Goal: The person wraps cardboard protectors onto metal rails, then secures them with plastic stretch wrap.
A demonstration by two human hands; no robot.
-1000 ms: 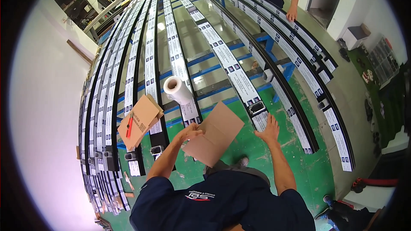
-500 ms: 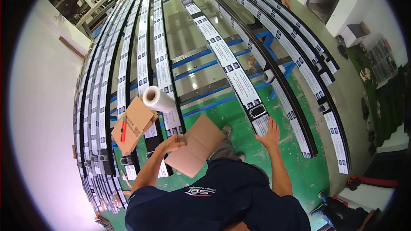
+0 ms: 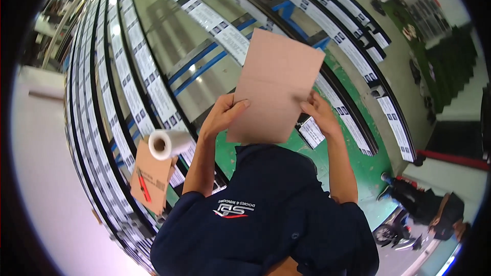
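A brown cardboard sheet (image 3: pixel 279 79) is held up in front of me, above one of the long profiles. My left hand (image 3: pixel 225 115) grips its left edge, the thumb lying on the near face. My right hand (image 3: pixel 321 113) pinches the right edge low down, with its fingers partly behind the sheet. Beneath the sheet, the near end of a black profile (image 3: pixel 311 132) with white printed film shows beside my right hand; the sheet covers part of its length.
Left of me a roll of clear film (image 3: pixel 171 144) stands by stacked cardboard pieces (image 3: pixel 158 180) with a red cutter (image 3: pixel 144 186) on top. Long film-covered profiles (image 3: pixel 125 87) rest on blue racks (image 3: pixel 197 66). Far right are a person (image 3: pixel 434 214) and a motorcycle (image 3: pixel 396 235).
The cardboard sheet has risen and moved right, over the profile. My right hand has left the profile's end and taken hold of the sheet's right edge. The view has shifted.
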